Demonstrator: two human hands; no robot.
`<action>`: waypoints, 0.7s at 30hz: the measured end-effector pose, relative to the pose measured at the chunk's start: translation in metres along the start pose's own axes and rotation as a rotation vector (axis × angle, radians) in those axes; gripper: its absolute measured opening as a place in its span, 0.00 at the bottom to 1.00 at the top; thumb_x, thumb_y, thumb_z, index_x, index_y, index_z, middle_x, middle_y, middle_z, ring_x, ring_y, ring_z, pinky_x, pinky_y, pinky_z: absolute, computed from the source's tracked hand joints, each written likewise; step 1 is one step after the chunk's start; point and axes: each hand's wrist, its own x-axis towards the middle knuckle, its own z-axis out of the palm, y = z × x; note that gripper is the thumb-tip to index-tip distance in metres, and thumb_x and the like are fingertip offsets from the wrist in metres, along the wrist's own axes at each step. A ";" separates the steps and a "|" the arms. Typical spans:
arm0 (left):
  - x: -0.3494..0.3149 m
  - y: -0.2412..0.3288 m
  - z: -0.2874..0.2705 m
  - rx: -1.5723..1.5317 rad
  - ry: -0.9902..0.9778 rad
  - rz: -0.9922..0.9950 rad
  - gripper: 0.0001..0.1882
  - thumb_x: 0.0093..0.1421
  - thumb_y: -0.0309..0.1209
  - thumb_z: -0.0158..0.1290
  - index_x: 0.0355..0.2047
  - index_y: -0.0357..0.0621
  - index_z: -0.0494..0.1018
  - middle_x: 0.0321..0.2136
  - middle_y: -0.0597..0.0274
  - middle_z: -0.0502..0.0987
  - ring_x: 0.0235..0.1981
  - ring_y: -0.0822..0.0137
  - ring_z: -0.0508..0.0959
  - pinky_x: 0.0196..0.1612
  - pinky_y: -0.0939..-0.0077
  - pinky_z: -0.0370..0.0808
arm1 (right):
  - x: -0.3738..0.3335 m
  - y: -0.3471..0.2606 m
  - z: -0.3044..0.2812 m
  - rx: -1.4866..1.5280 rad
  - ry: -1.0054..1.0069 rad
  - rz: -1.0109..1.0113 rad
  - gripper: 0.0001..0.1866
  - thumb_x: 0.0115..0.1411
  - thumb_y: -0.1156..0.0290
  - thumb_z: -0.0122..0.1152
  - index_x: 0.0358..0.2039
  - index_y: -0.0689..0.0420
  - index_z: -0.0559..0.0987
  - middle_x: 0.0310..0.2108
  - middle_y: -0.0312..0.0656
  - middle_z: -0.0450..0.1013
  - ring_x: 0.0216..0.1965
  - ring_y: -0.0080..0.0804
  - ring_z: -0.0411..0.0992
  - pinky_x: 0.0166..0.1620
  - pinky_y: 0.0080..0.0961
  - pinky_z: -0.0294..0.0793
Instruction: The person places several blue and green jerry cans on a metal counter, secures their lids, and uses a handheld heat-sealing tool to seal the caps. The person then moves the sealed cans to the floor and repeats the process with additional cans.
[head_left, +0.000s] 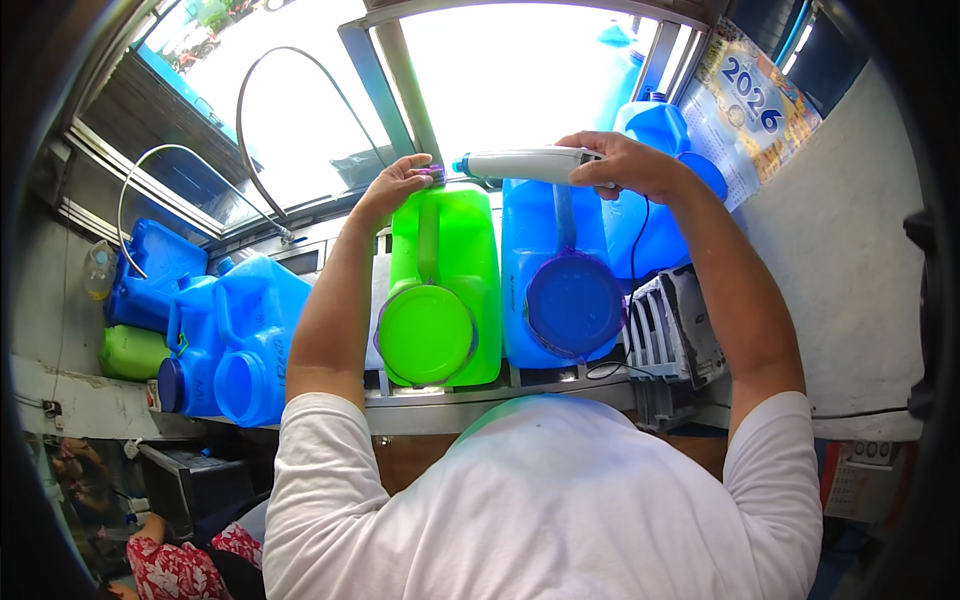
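Counter (pixel 410 415) edge lies nearest, before the green jug (pixel 465 270); right of that jug stands a blue jug (pixel 525 240). At the green jug's far end, left fingers and thumb (pixel 395 190) pinch purple wrap (pixel 435 175), probably thin, soft. Just right of there, the right hand (pixel 625 165) clasps a blower (pixel 525 164), seemingly light, stiff, best held behind its nozzle (pixel 461 166). Window (pixel 500 80) beyond.

1. Strong daylight came through the windows (pixel 520 80), their panes burnt out to white.
2. The green container (pixel 470 240) glowed vividly.
3. Faint green and blue tints lay across the white shirt (pixel 560 500).
4. The lower left, around the red patterned cloth (pixel 175 572), was dimmer and softer.
5. Fisheye curvature bent the window frames (pixel 408 90); black vignetting ringed the view.
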 end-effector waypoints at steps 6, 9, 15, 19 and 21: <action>-0.002 -0.003 0.002 -0.038 0.036 0.037 0.31 0.62 0.30 0.58 0.63 0.38 0.60 0.48 0.55 0.76 0.46 0.69 0.78 0.52 0.76 0.75 | 0.010 0.002 0.004 0.000 -0.036 -0.010 0.35 0.52 0.63 0.67 0.59 0.61 0.69 0.33 0.38 0.72 0.21 0.18 0.67 0.23 0.17 0.66; -0.003 -0.001 0.004 -0.015 0.056 0.006 0.32 0.62 0.31 0.59 0.63 0.37 0.60 0.48 0.53 0.76 0.47 0.67 0.78 0.52 0.75 0.75 | 0.010 0.004 0.004 -0.006 -0.021 -0.003 0.34 0.53 0.63 0.67 0.59 0.61 0.69 0.32 0.38 0.72 0.21 0.18 0.67 0.23 0.17 0.66; -0.004 -0.008 -0.006 -0.083 0.001 0.044 0.32 0.62 0.33 0.58 0.63 0.38 0.60 0.49 0.52 0.75 0.48 0.67 0.77 0.52 0.73 0.75 | 0.004 0.006 0.003 -0.020 0.001 -0.011 0.34 0.53 0.62 0.67 0.59 0.62 0.70 0.29 0.38 0.71 0.21 0.19 0.67 0.23 0.18 0.66; -0.001 -0.009 -0.005 -0.025 0.016 0.062 0.31 0.63 0.33 0.57 0.63 0.38 0.60 0.49 0.52 0.76 0.47 0.66 0.77 0.52 0.73 0.75 | 0.003 0.008 0.001 -0.008 -0.003 0.013 0.34 0.53 0.64 0.66 0.60 0.61 0.69 0.32 0.39 0.72 0.21 0.19 0.67 0.23 0.18 0.67; -0.005 -0.002 0.003 -0.029 0.031 0.077 0.31 0.62 0.33 0.58 0.63 0.38 0.60 0.48 0.53 0.76 0.47 0.66 0.77 0.52 0.73 0.75 | 0.002 0.008 0.001 -0.011 0.000 0.001 0.34 0.53 0.64 0.66 0.60 0.61 0.69 0.32 0.39 0.72 0.21 0.19 0.67 0.23 0.18 0.67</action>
